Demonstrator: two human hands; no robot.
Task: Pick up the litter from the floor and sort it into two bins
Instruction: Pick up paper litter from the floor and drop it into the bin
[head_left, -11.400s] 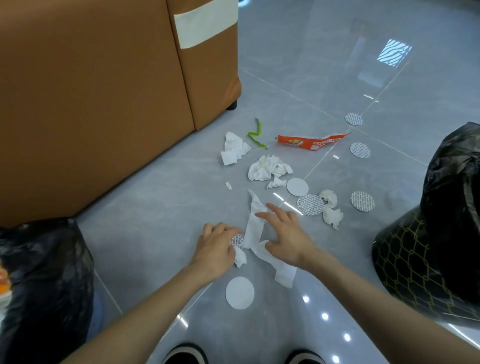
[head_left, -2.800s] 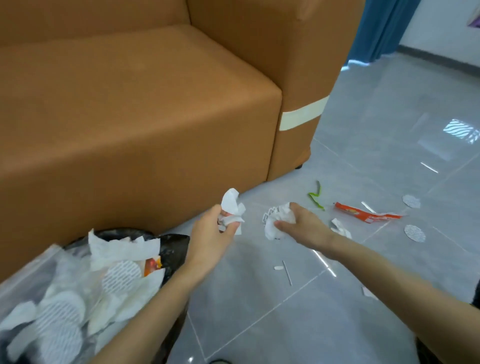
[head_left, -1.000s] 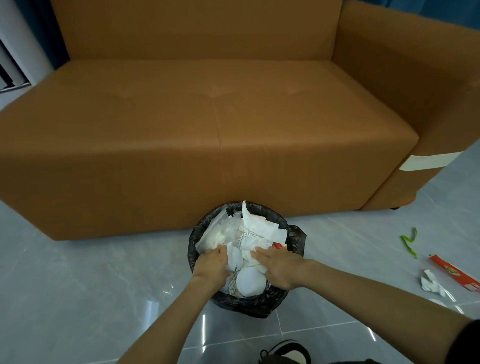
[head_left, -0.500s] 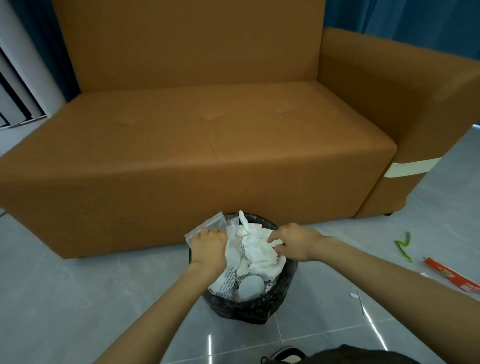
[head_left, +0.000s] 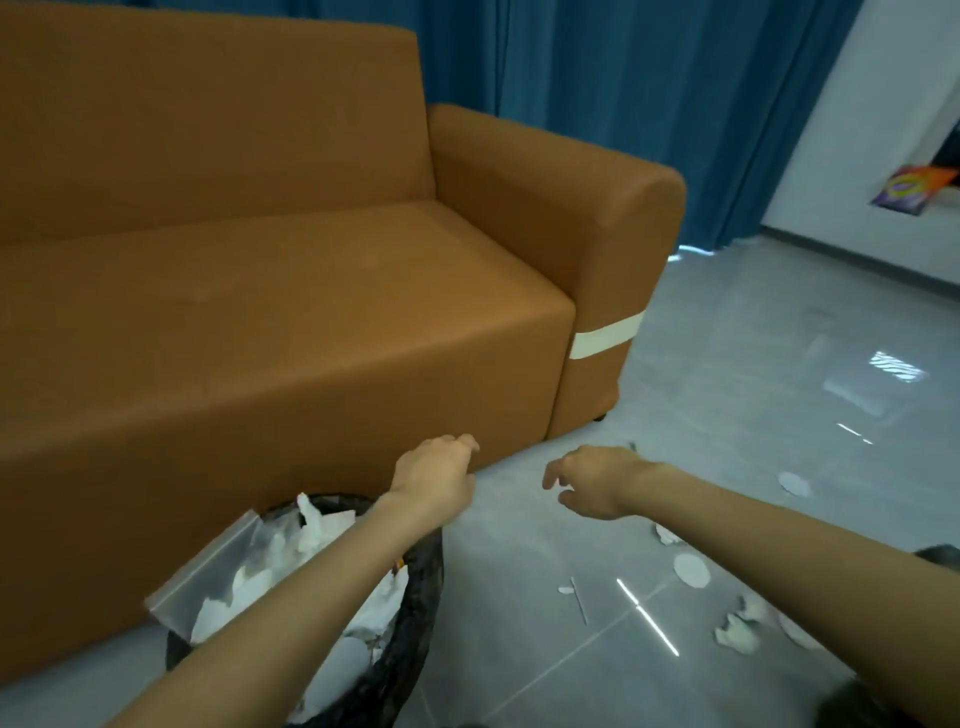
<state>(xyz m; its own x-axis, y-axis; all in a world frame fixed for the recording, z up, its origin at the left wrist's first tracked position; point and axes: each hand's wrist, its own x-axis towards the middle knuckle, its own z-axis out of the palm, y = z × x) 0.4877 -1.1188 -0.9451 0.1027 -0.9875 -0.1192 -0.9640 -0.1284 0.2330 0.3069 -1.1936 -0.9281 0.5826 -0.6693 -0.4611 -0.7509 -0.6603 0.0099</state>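
A black-lined bin (head_left: 415, 618) stands at the lower left, heaped with white tissues, round pads and a clear plastic bag (head_left: 208, 571). My left forearm crosses above it, and my left hand (head_left: 436, 473) hangs in the air past its far rim, fingers loosely curled and empty. My right hand (head_left: 587, 480) hovers over the floor to the right, fingers relaxed, holding nothing. Litter lies on the grey tiles at the right: a round white pad (head_left: 691, 570), crumpled tissue (head_left: 735, 635), another pad (head_left: 795, 483), a thin stick (head_left: 579, 600).
A brown sofa (head_left: 291, 312) fills the left and centre, its armrest with a pale tape band (head_left: 605, 338) close to my hands. Blue curtains (head_left: 649, 93) hang behind. A dark object (head_left: 940, 553) shows at the right edge. Glossy floor stretches to the right.
Both hands have left the bin's contents and lifted away to the right, empty. The view has swung right, so the bin sits lower left and the floor litter shows again.
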